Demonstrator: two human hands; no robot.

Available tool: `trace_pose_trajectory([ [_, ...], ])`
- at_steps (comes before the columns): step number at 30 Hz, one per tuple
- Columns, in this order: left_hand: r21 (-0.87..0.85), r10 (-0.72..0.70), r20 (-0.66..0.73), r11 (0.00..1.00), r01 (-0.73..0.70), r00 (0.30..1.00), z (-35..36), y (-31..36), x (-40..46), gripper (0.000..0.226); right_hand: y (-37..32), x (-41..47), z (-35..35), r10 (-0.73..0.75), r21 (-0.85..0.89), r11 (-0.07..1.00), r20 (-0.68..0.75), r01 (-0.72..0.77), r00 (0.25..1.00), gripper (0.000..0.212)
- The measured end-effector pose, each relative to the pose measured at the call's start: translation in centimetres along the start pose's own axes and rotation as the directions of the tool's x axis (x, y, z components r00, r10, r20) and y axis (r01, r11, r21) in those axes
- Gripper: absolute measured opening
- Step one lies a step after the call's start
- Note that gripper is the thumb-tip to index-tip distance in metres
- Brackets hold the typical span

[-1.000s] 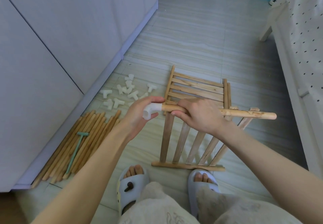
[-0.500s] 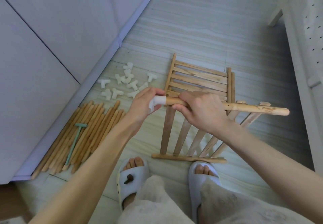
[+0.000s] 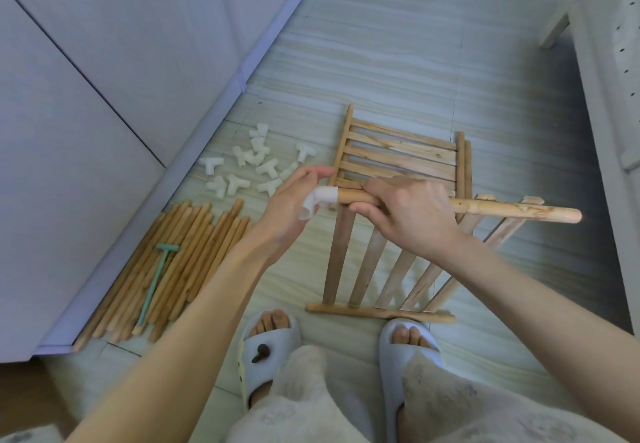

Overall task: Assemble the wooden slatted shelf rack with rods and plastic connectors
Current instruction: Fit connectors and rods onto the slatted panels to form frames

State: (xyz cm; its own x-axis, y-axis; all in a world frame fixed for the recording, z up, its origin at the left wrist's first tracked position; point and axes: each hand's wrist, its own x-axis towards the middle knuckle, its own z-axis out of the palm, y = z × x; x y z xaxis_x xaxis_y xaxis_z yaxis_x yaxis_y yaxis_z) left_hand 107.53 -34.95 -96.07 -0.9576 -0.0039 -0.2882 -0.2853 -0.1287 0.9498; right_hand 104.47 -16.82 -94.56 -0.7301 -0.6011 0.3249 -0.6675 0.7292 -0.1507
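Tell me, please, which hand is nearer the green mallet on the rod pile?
Left. The left hand is up and right of the green mallet; the right hand is farther right.

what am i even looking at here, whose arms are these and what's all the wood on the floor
There is no machine here: the one picture comes from a camera worn on a person's head, looking down at their own arms and slippered feet.

The right hand grips a wooden rod. The left hand holds a white plastic connector that sits on the rod's end.

On the tiled floor lie two wooden slatted panels, a bundle of spare rods with a green T-shaped tool on top, and a scatter of loose white connectors near the wall.
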Motion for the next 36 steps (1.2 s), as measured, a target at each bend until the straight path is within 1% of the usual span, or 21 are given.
trace_pose_trajectory([
  [4, 0.013, 0.038, -0.023, 0.999, -0.038, 0.999, -0.1, -0.3, 0.8, 0.031, 0.2, 0.4, 0.1, -0.004, -0.003, 1.000, 0.011, 0.004, 1.000, 0.032],
  [6, 0.023, 0.062, -0.036, 0.998, -0.062, 0.997, 0.0, -0.2, 1.5, 0.030, 0.7, 1.0, 0.4, -0.005, -0.039, 0.999, 0.009, 0.005, 1.000, 0.035],
  [7, 0.024, 0.063, -0.044, 0.998, -0.062, 0.997, 0.1, -0.1, 1.9, 0.029, 1.1, 1.4, 0.8, 0.009, -0.058, 0.998, 0.033, -0.007, 0.999, 0.038],
  [9, 0.014, 0.038, -0.062, 0.999, -0.038, 0.997, 0.2, 0.2, 2.8, 0.031, 2.0, 2.0, 1.6, 0.043, -0.075, 0.996, 0.088, -0.037, 0.995, 0.042],
  [12, 0.018, -0.010, -0.059, 1.000, 0.011, 0.998, -0.5, 0.1, 4.0, 0.041, 2.7, 2.9, 2.4, 0.036, -0.080, 0.996, 0.076, -0.030, 0.996, 0.043],
  [15, 0.078, -0.084, -0.119, 0.993, 0.093, 0.989, -2.9, -1.9, 4.1, 0.038, 3.4, 4.2, 3.3, 0.065, -0.084, 0.995, 0.128, -0.055, 0.990, 0.042],
  [17, 0.146, -0.132, -0.212, 0.975, 0.165, 0.968, -5.1, -4.1, 3.9, 0.035, 3.7, 5.3, 3.8, 0.081, -0.086, 0.994, 0.179, -0.066, 0.981, 0.044],
  [19, 0.203, -0.175, -0.316, 0.947, 0.247, 0.932, -7.4, -6.2, 3.8, 0.032, 3.9, 6.5, 4.0, 0.080, -0.053, 0.996, 0.164, -0.072, 0.983, 0.045],
  [21, 0.301, -0.213, -0.366, 0.894, 0.332, 0.906, -9.3, -8.3, 3.6, 0.032, 4.0, 7.9, 3.8, 0.076, -0.026, 0.997, 0.114, -0.073, 0.991, 0.044],
  [23, 0.365, -0.257, -0.392, 0.838, 0.406, 0.883, -10.8, -10.4, 3.0, 0.037, 3.7, 9.3, 3.8, 0.045, -0.005, 0.999, 0.097, -0.044, 0.994, 0.043],
  [27, 0.378, -0.385, -0.462, 0.730, 0.570, 0.799, -13.2, -14.3, 1.7, 0.053, 1.9, 11.2, 4.6, -0.027, -0.024, 0.999, 0.098, 0.030, 0.995, 0.044],
  [29, 0.404, -0.374, -0.494, 0.701, 0.588, 0.785, -14.2, -15.9, 1.5, 0.055, 1.0, 11.7, 5.3, -0.036, -0.046, 0.998, 0.051, 0.039, 0.998, 0.043],
  [31, 0.434, -0.326, -0.546, 0.678, 0.593, 0.772, -14.9, -17.1, 1.5, 0.055, 0.4, 11.7, 5.8, -0.034, -0.081, 0.996, -0.004, 0.034, 0.999, 0.042],
  [34, 0.513, -0.193, -0.628, 0.626, 0.587, 0.754, -15.7, -18.1, 1.5, 0.050, -0.1, 10.7, 5.8, -0.046, -0.104, 0.994, -0.074, 0.038, 0.996, 0.038],
  [36, 0.598, -0.119, -0.626, 0.560, 0.573, 0.771, -16.5, -18.3, 1.8, 0.051, -0.2, 10.2, 5.7, -0.034, -0.084, 0.996, -0.115, 0.024, 0.993, 0.035],
])
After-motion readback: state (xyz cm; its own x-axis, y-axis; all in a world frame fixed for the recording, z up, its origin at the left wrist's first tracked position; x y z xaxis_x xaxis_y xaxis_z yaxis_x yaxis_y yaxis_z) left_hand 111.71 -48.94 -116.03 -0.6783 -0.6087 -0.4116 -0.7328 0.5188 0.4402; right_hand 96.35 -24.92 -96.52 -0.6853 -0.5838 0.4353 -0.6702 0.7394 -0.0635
